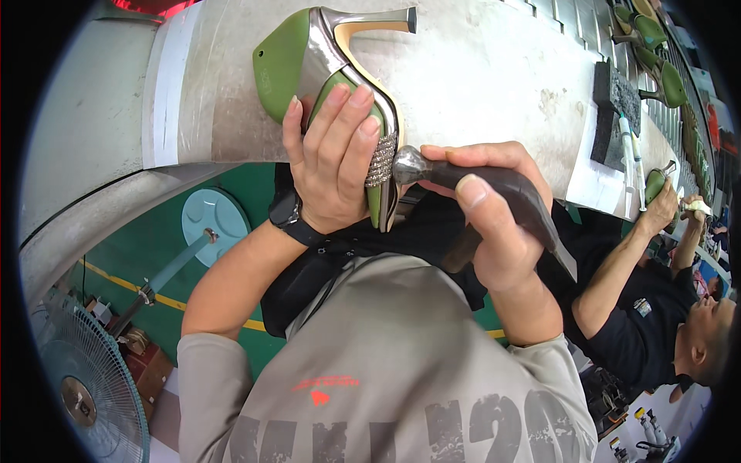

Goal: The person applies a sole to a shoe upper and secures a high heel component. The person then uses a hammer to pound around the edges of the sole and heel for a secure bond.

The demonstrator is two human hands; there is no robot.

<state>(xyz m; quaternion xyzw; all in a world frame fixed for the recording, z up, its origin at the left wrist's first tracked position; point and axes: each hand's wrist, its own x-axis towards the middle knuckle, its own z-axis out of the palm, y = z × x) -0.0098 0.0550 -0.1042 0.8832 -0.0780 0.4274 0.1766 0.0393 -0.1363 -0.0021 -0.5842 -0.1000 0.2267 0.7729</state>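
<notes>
A high-heeled shoe [328, 46] in metallic bronze lies on its side near the bench edge, its heel up at the far side and pointed toe toward me. A green shoe last [279, 73] with a small hole fills it. My left hand [333, 158] is closed over the shoe's front, beside a glittering strap [380, 163]. A dark metal shoemaker's hammer [525, 197] is gripped in my right hand [502, 220]. Its rounded face touches, or nearly touches, the sole edge by the strap. My right palm partly hides the hammer.
The pale bench [478, 85] curves across the top. At right lie a black block [615, 108], two syringe-like tubes [631, 162] and several green shoes [670, 83] on a rack. A co-worker [644, 332] handles a shoe there. A fan [89, 386] and a round blue stool [212, 220] stand at left.
</notes>
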